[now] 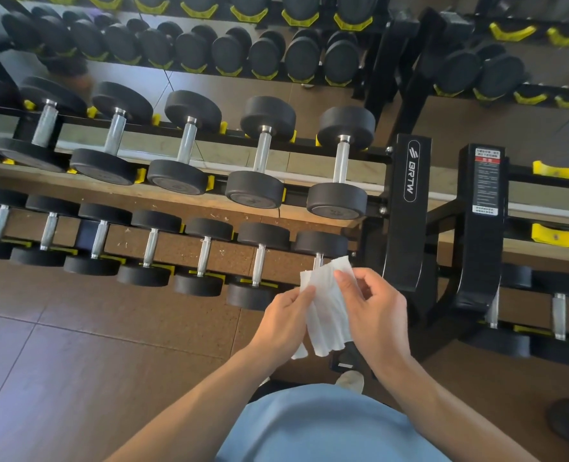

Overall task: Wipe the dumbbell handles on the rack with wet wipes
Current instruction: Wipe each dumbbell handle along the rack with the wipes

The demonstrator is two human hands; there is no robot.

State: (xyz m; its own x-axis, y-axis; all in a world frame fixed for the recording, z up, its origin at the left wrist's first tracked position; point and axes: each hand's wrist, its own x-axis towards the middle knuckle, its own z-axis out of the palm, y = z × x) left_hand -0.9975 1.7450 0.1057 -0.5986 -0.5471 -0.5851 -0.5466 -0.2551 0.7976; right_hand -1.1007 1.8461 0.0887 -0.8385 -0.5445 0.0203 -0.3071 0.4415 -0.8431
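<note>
Wipe hangs long-ways, top edge up toward the rack, bottom edge drooping toward the floor. It's white, thin, creased in lengthwise folds, part unfolded. Both hands pinch it just in front of the rack's lower tier, near that tier's right end. Left hand comes in from lower left, forearm angled up, thumb and fingers closed on the wipe's left edge. Right hand reaches from lower right, thumb and forefinger nipped on the upper right part, other fingers curled loose. Wipe isn't touching any handle.

Dumbbells sit in rows, black round heads, silver knurled handles running front to back across the rails. Lower-tier handles lie the same way, slightly tilted. The last dumbbell at the lower tier's right end is partly hidden behind the wipe. Yellow cradles show on the neighbouring rack, far right.
</note>
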